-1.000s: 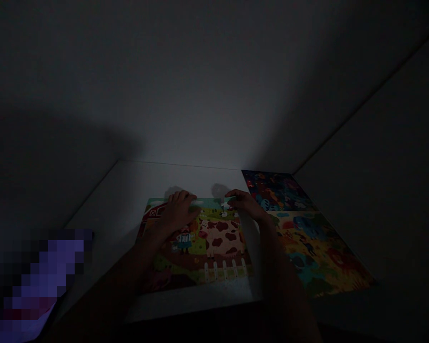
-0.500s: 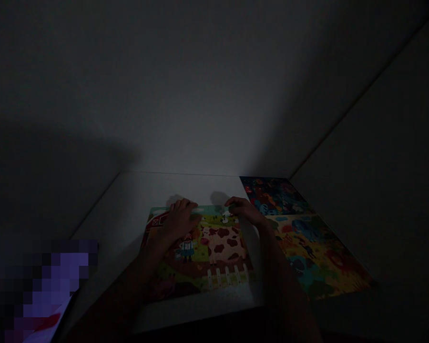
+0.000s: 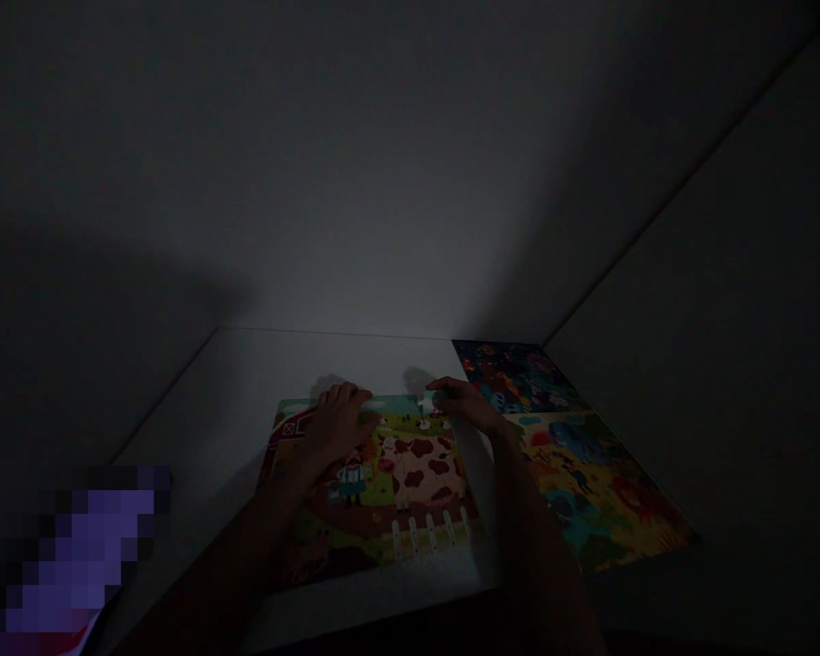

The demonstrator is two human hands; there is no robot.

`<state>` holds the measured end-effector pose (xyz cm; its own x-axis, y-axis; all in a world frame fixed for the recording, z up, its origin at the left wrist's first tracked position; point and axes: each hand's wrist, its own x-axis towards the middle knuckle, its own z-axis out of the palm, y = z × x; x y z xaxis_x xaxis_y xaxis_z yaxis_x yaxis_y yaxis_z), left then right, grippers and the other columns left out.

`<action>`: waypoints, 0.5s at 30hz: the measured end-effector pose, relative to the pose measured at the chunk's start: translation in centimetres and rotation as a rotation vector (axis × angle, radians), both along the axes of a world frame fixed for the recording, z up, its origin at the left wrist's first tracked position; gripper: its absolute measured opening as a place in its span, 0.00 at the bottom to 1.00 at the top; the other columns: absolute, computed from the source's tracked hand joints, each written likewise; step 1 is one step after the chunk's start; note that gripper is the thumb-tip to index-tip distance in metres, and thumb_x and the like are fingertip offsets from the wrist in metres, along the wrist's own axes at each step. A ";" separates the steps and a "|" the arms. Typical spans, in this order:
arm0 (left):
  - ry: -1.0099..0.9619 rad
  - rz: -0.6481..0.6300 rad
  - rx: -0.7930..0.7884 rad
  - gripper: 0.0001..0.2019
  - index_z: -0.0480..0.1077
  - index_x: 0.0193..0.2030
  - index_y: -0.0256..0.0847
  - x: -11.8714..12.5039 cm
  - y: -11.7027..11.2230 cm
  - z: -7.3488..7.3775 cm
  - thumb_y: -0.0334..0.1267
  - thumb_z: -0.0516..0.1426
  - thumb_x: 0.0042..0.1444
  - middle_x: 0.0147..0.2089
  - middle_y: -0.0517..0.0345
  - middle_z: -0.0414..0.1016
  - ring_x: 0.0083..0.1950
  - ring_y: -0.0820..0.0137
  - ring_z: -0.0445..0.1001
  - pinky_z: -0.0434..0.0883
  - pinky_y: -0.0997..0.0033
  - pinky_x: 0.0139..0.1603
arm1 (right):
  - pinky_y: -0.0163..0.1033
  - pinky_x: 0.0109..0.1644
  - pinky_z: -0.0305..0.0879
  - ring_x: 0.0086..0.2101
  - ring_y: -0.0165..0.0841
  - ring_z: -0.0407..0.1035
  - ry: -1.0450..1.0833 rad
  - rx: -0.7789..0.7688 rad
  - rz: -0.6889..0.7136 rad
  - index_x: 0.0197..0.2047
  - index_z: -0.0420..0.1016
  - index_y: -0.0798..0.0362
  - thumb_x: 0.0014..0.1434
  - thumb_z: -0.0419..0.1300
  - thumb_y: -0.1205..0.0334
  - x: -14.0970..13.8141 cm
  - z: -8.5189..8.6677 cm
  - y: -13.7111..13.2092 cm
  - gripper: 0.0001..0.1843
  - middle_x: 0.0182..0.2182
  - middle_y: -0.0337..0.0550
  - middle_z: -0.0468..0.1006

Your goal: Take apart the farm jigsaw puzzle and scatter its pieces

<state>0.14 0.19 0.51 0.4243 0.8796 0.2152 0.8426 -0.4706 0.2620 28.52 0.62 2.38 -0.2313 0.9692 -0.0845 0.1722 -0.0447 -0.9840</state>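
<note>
Left hand (image 3: 338, 424) lies loosely spread over the farm puzzle (image 3: 424, 469); right hand (image 3: 459, 401) pinches a corner piece (image 3: 426, 401) beneath it: seemingly a fitting step, calling for aligned edges.

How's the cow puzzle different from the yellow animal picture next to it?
The cow puzzle is mostly green and brown with a white fence; the yellow animal picture has blue and orange patches. The left hand lies over the cow puzzle, but no hand is on the yellow animal picture. Both lie flat on the white tabletop.
</note>
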 end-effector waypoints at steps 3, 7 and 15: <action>-0.011 -0.001 0.006 0.18 0.70 0.55 0.42 0.0 0.1 -0.2 0.47 0.55 0.62 0.53 0.46 0.70 0.56 0.53 0.66 0.63 0.51 0.58 | 0.35 0.36 0.64 0.31 0.29 0.68 0.033 0.010 0.002 0.44 0.76 0.50 0.42 0.67 0.62 0.0 -0.3 -0.1 0.22 0.34 0.36 0.76; -0.021 0.002 -0.001 0.18 0.70 0.54 0.42 0.1 0.1 -0.1 0.47 0.55 0.61 0.53 0.47 0.70 0.56 0.54 0.66 0.63 0.51 0.58 | 0.35 0.35 0.62 0.29 0.30 0.68 0.020 -0.029 0.006 0.37 0.76 0.52 0.42 0.66 0.62 -0.1 -0.3 -0.1 0.15 0.28 0.35 0.75; 0.007 0.007 -0.008 0.19 0.69 0.56 0.40 0.0 0.1 -0.1 0.47 0.55 0.61 0.54 0.46 0.69 0.57 0.53 0.65 0.63 0.52 0.59 | 0.34 0.36 0.58 0.30 0.30 0.64 -0.018 0.030 0.087 0.27 0.73 0.53 0.40 0.62 0.66 -0.1 1.0 -1.0 0.06 0.27 0.36 0.72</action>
